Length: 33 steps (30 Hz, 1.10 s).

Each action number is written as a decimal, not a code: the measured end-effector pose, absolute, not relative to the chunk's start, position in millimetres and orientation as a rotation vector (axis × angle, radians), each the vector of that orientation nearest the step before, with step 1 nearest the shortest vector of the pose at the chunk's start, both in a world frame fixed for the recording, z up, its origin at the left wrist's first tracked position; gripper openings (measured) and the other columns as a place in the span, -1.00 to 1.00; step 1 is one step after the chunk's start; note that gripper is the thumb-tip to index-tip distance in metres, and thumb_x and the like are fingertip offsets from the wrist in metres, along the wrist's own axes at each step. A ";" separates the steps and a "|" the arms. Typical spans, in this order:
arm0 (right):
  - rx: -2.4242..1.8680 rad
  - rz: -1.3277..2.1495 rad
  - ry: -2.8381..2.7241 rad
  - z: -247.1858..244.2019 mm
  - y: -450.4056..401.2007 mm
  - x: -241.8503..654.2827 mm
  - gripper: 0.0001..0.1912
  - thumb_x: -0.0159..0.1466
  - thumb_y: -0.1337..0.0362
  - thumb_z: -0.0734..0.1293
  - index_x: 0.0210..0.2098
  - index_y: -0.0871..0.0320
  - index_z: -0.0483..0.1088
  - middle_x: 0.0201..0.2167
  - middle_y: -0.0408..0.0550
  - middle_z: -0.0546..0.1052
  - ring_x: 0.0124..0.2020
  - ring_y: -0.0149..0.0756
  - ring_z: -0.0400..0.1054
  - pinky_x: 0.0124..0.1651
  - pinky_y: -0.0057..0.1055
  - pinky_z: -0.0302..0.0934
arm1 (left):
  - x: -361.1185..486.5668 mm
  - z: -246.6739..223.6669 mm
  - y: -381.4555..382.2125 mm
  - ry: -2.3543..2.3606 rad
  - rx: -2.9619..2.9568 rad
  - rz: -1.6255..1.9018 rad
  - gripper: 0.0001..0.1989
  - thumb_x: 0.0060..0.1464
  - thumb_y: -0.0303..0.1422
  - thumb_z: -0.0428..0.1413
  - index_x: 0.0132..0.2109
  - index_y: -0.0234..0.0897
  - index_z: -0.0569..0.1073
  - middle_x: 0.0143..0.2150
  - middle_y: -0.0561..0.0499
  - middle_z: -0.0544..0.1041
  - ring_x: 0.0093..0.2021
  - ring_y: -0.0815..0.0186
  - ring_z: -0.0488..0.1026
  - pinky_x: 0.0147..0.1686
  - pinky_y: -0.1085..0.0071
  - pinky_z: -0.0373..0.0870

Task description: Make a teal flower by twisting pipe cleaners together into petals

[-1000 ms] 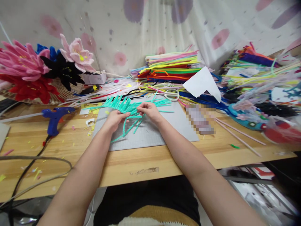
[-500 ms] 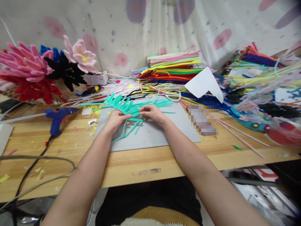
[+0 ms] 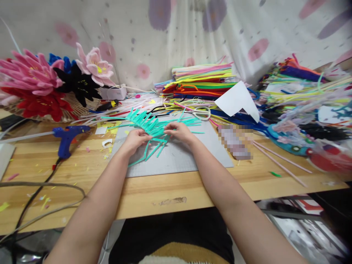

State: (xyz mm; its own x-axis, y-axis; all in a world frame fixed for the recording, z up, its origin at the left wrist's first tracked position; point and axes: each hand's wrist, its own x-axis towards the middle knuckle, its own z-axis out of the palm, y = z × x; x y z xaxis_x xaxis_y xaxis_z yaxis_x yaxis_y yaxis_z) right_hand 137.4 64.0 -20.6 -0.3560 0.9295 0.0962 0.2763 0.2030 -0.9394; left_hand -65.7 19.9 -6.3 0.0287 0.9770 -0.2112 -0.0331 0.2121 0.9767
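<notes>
A bundle of teal pipe cleaners [image 3: 144, 123], several of them bent into loops side by side, lies over a grey cutting mat [image 3: 214, 146]. My left hand [image 3: 136, 139] pinches the bundle at its lower left edge. On the right side, my right hand [image 3: 178, 131] has its thumb and fingers closed on teal stems. Bent teal strips hang down onto the mat between the two hands. Loose straight teal stems lie behind my right hand. My fingertips partly hide where the stems meet.
A blue glue gun [image 3: 66, 141] with its cable is at the left, below fluffy flowers [image 3: 33, 77]. Scissors [image 3: 202, 113] and piled coloured pipe cleaners [image 3: 203, 79] lie behind the mat. White paper [image 3: 238, 101] and pink stems [image 3: 280, 165] are at the right.
The looped teal part has tilted slightly and shifted a little to the right between my hands. Both hands keep nearly the same place and grip.
</notes>
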 end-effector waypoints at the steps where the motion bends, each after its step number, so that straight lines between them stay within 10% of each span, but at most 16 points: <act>1: -1.130 1.204 -1.703 -20.7 65.1 138.2 -0.84 0.06 0.20 0.35 -0.44 0.18 0.37 -0.55 -0.21 0.39 -0.56 -0.47 0.27 -0.53 -0.52 0.19 | -66.1 -5.9 20.3 1.259 1.051 1.050 -0.65 -0.58 -0.36 0.38 -0.57 -0.37 0.41 -0.58 0.06 0.43 -0.56 0.40 0.37 -0.49 0.41 0.39; 9: -0.999 1.562 -1.605 -16.3 48.9 123.3 -0.21 -0.16 0.28 0.52 0.02 0.05 0.15 -0.45 -0.25 0.44 -0.62 -0.51 0.29 -0.69 -0.61 0.10 | -67.3 -0.9 19.7 1.176 1.144 1.031 -0.70 -0.48 -0.35 0.35 -0.54 -0.33 0.41 -0.60 0.05 0.45 -0.60 0.40 0.37 -0.55 0.49 0.29; 17: -0.956 1.574 -1.461 -18.5 47.2 109.4 -0.77 -0.06 0.25 0.43 -0.43 0.20 0.37 -0.62 -0.26 0.39 -0.63 -0.55 0.22 -0.58 -0.58 0.16 | -66.2 -0.5 17.1 1.114 1.103 0.997 -0.68 -0.46 -0.36 0.34 -0.44 -0.34 0.47 -0.48 0.03 0.50 -0.50 0.39 0.41 -0.46 0.44 0.40; 24: -1.026 1.437 -1.267 -24.6 54.0 110.6 -0.79 -0.10 0.27 0.43 -0.52 0.20 0.33 -0.64 -0.27 0.38 -0.63 -0.52 0.27 -0.48 -0.51 0.26 | -62.1 -4.6 15.1 1.089 1.000 0.940 -0.61 -0.31 -0.37 0.31 -0.24 -0.31 0.44 -0.39 -0.04 0.55 -0.45 0.33 0.49 -0.46 0.44 0.41; 33: -1.117 1.109 -1.540 -16.2 57.2 124.8 -0.63 -0.07 0.24 0.42 -0.27 0.14 0.31 -0.32 -0.16 0.42 -0.44 -0.46 0.29 -0.35 -0.43 0.25 | -53.1 -1.8 15.1 1.273 0.855 1.029 -0.95 -0.09 -0.52 0.16 -0.47 -0.43 0.44 -0.54 -0.04 0.50 -0.57 0.43 0.42 -0.57 0.53 0.39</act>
State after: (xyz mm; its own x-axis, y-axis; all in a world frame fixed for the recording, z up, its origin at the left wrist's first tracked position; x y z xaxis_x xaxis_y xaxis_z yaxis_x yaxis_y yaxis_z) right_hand 124.8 57.2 -16.2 -0.1814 0.9706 0.1581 0.1574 0.1874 -0.9696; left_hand -53.1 15.1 -1.8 0.0002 0.9423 -0.3349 -0.1296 0.3321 0.9343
